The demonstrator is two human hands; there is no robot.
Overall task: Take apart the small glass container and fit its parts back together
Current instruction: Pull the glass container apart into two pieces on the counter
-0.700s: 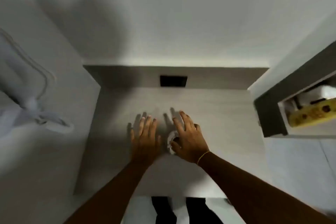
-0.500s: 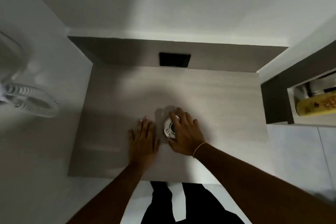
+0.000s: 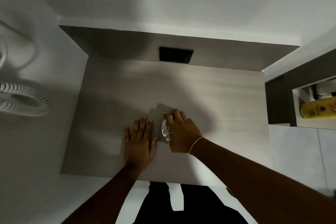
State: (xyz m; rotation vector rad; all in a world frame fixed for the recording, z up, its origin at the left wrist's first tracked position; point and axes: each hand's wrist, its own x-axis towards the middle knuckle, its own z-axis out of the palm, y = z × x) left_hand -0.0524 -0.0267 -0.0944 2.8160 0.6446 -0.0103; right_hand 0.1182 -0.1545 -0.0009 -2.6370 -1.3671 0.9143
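Note:
A small clear glass container [image 3: 165, 127] stands on the pale wooden tabletop [image 3: 218, 100], a little in front of the middle. My right hand [image 3: 181, 131] lies over its right side with the fingers curled around its rim, hiding most of it. Just to the left of the container, my left hand [image 3: 140, 142] rests flat on the table with its fingers spread, holding nothing. Whether the container has a lid on it I cannot make out.
A black socket plate [image 3: 176, 55] sits in the panel behind the table. A shelf unit [image 3: 278, 100] stands at the right with a yellow bottle [image 3: 318, 110] inside. A white coiled hose [image 3: 21, 102] lies to the left. White walls enclose the table.
My right hand has closed more around the glass container. My left hand has slid slightly toward me and stays flat. The view has tilted, showing more of the table.

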